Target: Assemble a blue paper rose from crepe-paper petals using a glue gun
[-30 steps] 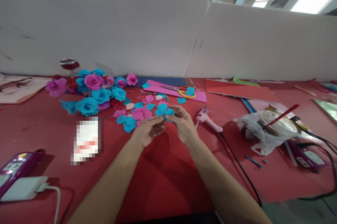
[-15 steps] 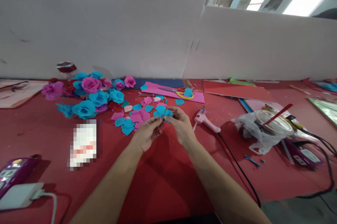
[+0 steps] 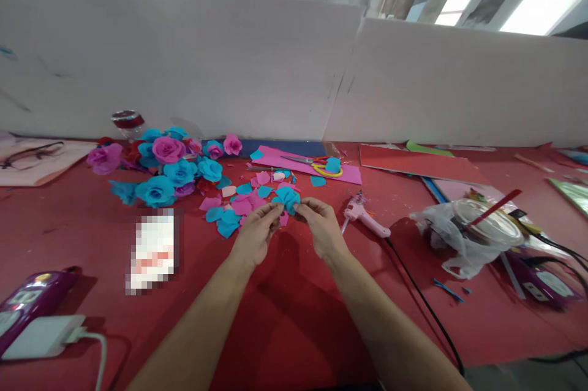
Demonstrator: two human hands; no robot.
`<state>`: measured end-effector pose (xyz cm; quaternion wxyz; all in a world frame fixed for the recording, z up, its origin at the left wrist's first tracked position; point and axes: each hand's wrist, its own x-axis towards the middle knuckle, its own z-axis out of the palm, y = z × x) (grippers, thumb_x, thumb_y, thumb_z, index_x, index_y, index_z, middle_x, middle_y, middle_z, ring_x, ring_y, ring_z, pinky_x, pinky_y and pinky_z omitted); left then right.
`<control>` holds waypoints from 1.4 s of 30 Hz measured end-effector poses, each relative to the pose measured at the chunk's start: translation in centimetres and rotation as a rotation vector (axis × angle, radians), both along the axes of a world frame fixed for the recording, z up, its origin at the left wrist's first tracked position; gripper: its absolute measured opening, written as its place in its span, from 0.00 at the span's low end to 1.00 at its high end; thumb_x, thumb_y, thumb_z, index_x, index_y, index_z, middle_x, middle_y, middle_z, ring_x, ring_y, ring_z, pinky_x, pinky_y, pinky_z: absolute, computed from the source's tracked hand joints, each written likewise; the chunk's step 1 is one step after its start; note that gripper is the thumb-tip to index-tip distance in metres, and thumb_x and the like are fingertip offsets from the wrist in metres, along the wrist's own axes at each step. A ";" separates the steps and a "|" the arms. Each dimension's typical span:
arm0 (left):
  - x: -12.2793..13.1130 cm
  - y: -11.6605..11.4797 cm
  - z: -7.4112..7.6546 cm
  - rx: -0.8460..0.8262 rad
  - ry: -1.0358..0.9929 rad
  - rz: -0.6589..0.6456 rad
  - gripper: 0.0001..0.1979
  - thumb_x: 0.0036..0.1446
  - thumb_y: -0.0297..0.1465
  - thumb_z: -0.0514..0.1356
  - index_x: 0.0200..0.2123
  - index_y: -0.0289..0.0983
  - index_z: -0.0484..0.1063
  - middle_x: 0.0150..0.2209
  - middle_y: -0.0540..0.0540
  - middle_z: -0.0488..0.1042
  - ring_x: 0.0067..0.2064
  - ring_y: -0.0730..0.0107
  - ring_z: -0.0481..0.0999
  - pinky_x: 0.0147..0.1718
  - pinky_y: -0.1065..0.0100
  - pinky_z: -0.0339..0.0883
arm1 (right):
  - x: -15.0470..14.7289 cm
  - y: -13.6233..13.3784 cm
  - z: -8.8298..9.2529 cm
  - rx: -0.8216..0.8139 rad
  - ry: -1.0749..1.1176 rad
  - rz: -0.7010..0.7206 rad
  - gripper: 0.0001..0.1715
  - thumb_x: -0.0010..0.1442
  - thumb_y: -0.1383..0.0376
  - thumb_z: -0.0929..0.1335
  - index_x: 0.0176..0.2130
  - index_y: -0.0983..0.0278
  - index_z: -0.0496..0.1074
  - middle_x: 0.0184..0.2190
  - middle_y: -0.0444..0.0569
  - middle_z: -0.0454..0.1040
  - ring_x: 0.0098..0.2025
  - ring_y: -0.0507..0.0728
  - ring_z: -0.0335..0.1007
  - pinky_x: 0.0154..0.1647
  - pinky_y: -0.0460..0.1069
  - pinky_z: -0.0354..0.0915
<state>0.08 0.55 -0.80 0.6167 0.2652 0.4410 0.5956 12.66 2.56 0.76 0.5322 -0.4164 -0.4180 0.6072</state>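
Between my two hands is a small blue paper flower (image 3: 288,197), its petals spread and facing up. My left hand (image 3: 258,228) pinches its left side with thumb and fingertips. On the opposite side, my right hand (image 3: 322,222) is closed on the flower's edge with thumb and forefinger. Just behind and left of the hands lie loose blue petals (image 3: 228,223) and pink petals (image 3: 250,202), partly overlapping. A pink glue gun (image 3: 365,216) rests on the red table to the right of my right hand.
Finished paper roses (image 3: 168,170) are bunched at the left. Scissors with yellow and red handles (image 3: 327,170) lie on a pink paper strip (image 3: 266,158). A plastic bag with a tub (image 3: 487,222) stands at the right. The glue gun's black cord (image 3: 422,299) crosses the table.
The blue flower has turned in my fingers, so its petals look more bunched. My right fingers have shifted to its right edge. The whole view has moved slightly.
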 end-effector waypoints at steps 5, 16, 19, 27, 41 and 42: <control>0.3 0.0 -0.1 -0.005 0.004 0.042 0.12 0.37 0.34 0.70 0.25 0.35 0.74 0.20 0.55 0.65 0.22 0.82 0.61 0.25 0.76 0.56 | -0.1 0.0 -0.1 -0.055 0.022 -0.028 0.04 0.40 0.64 0.72 0.21 0.62 0.74 0.20 0.41 0.72 0.25 0.50 0.64 0.33 0.47 0.62; 0.5 -0.1 -0.4 0.067 0.120 0.076 0.08 0.42 0.34 0.68 0.28 0.37 0.77 0.28 0.52 0.74 0.30 0.78 0.68 0.34 0.74 0.60 | 0.0 0.1 -0.3 -0.200 0.102 0.002 0.05 0.39 0.63 0.73 0.21 0.62 0.74 0.24 0.45 0.75 0.27 0.52 0.66 0.31 0.47 0.63; 0.2 -0.1 -0.4 -0.007 0.071 0.052 0.10 0.40 0.35 0.69 0.27 0.37 0.76 0.24 0.53 0.71 0.26 0.79 0.66 0.29 0.74 0.59 | 0.1 0.0 -0.2 -0.209 0.119 0.049 0.06 0.40 0.64 0.73 0.22 0.63 0.74 0.24 0.45 0.75 0.27 0.51 0.67 0.32 0.47 0.63; 0.2 -0.3 0.0 -0.034 0.141 0.016 0.12 0.39 0.36 0.70 0.29 0.36 0.78 0.25 0.52 0.73 0.25 0.79 0.64 0.29 0.73 0.58 | 0.3 0.1 0.2 -0.148 0.050 0.009 0.04 0.39 0.65 0.73 0.20 0.62 0.74 0.21 0.43 0.74 0.27 0.51 0.67 0.35 0.47 0.63; 0.5 -0.4 -0.2 0.006 0.184 0.091 0.14 0.38 0.36 0.70 0.31 0.37 0.80 0.33 0.45 0.80 0.37 0.66 0.75 0.44 0.65 0.63 | 0.2 0.1 -0.1 -0.184 0.061 0.011 0.04 0.40 0.65 0.72 0.22 0.63 0.76 0.22 0.45 0.75 0.27 0.51 0.69 0.35 0.47 0.63; 0.5 -0.4 -0.2 0.001 0.195 0.087 0.14 0.38 0.36 0.70 0.31 0.37 0.80 0.33 0.45 0.80 0.36 0.67 0.74 0.43 0.65 0.63 | 0.2 0.1 -0.1 -0.177 0.054 0.012 0.04 0.40 0.64 0.72 0.22 0.63 0.76 0.22 0.45 0.75 0.27 0.51 0.69 0.35 0.47 0.63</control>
